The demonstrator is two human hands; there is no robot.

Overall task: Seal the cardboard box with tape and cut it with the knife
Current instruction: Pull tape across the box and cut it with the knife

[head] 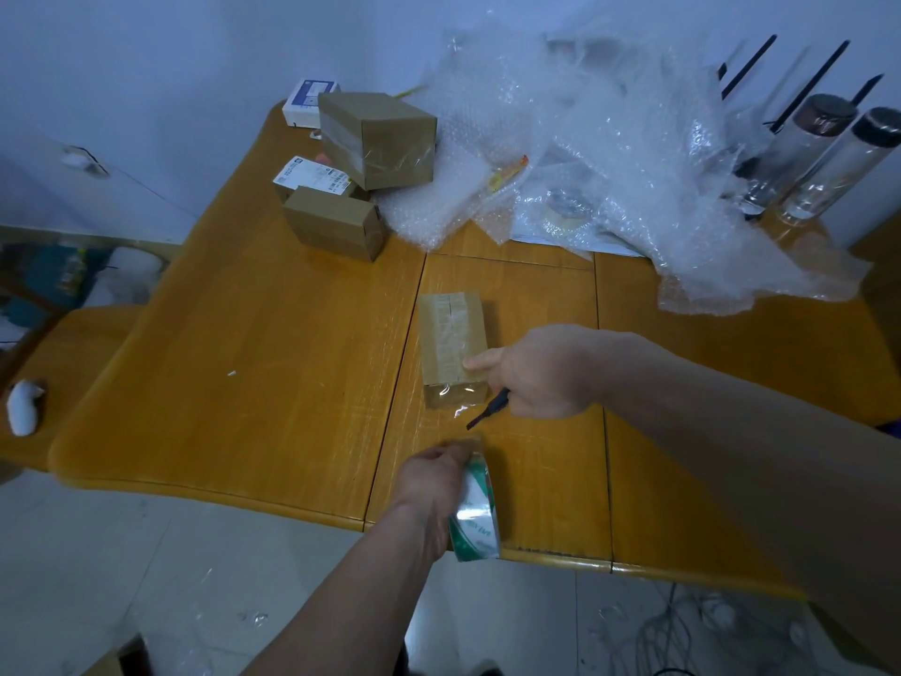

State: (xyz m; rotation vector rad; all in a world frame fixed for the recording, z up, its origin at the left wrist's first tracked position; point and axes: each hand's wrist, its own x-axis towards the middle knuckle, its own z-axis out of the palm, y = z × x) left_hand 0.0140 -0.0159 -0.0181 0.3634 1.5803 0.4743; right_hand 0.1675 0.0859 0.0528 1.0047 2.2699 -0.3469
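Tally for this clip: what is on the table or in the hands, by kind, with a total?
Brown cardboard boxes: 4, one under the right hand, three at the back
White carton: 1
Tape rolls: 1, in the left hand
Knives: 1
Glass jars: 2
Bubble wrap heaps: 1
Total: 10

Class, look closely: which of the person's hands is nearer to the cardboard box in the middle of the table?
Right. The right hand presses on the cardboard box; the left hand is clear of it, nearer the table edge.
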